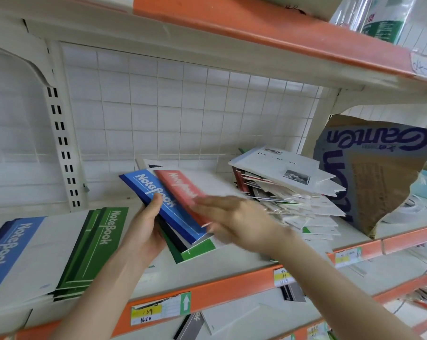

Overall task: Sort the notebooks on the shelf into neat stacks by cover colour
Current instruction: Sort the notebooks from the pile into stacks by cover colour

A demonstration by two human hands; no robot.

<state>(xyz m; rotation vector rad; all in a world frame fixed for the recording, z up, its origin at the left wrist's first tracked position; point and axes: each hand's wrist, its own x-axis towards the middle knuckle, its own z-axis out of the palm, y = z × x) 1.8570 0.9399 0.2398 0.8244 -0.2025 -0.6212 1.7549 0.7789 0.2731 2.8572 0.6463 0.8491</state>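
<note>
Four notebooks fan out above the shelf (232,266): blue (163,204) and red (183,192) both read "NoteBook", with black and green beneath. The left hand (143,231) clamps the fan, thumb on the blue cover. The blurred right hand (234,219) lies on the red one, its grip unclear. To the left sit two stacks, blue-white (16,256) and green (94,246). To the right are a messy pile (293,192) and a box (369,173). A tag (146,314) reads "139, 1650".

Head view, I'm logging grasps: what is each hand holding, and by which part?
The left hand grips a fanned bundle of paper notebooks, blue-covered notebook on top, by its left edge. The blurred right hand touches the red-covered notebook; grip unclear.
</note>
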